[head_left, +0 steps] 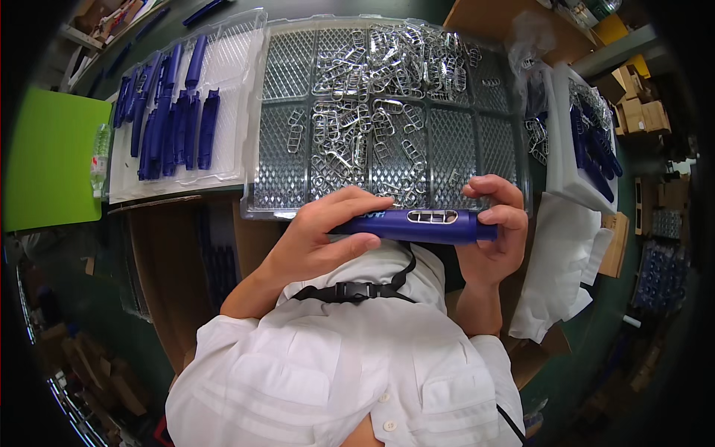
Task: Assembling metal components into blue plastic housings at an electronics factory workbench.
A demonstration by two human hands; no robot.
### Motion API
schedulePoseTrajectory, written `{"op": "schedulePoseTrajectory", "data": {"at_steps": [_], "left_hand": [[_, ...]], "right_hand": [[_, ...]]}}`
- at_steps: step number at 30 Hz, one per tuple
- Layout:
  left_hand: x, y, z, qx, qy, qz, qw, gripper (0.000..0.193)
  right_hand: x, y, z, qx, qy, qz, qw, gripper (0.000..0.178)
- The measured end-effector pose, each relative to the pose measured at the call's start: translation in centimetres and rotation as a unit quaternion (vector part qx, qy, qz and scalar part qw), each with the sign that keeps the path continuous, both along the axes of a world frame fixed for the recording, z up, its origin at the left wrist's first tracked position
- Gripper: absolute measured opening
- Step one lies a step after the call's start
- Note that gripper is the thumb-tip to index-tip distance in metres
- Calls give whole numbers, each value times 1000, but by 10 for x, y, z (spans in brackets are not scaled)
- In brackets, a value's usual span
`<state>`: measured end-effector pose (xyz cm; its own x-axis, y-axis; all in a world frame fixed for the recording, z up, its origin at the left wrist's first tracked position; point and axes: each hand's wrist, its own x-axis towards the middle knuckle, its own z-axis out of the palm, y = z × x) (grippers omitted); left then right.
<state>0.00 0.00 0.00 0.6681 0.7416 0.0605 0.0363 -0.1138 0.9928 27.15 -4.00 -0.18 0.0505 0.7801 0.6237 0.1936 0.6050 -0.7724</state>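
Note:
A dark blue plastic tube-shaped housing (402,227) lies level between my two hands, in front of the parts tray. Set in its upper side is a shiny oval metal frame (433,217) with openings. My left hand (331,223) is closed round the left end, thumb below and fingers above. At the narrower right end, my right hand (500,223) grips with thumb and fingers, its index finger raised. Just beyond the housing, a clear divided tray (287,67) holds many loose chromed frames (342,127) like the fitted one.
To the left, a white tray (223,149) carries several blue housings (171,119), beside a green board (52,164) and a plastic bottle (100,160). A white foam box (558,149) with blue parts stands right. Below the table edge is an open cardboard box (164,261).

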Motion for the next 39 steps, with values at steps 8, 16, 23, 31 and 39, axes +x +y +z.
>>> {"op": "schedulePoseTrajectory", "data": {"at_steps": [8, 16, 23, 31, 39], "left_hand": [[-5, 27, 15, 158, -3, 101, 982, 55], [-13, 77, 37, 226, 71, 135, 962, 51], [-19, 269, 22, 280, 139, 345, 885, 43], [-132, 474, 1, 310, 150, 515, 785, 74], [-188, 203, 83, 386, -1, 469, 794, 41]], "right_hand": [[1, 27, -4, 17, -111, -70, 991, 50], [8, 36, -16, -100, -111, -120, 982, 43], [17, 29, -16, -128, -180, -152, 964, 29], [15, 42, -19, -186, -179, -158, 953, 31], [11, 124, 3, -172, -361, -148, 905, 15]]}}
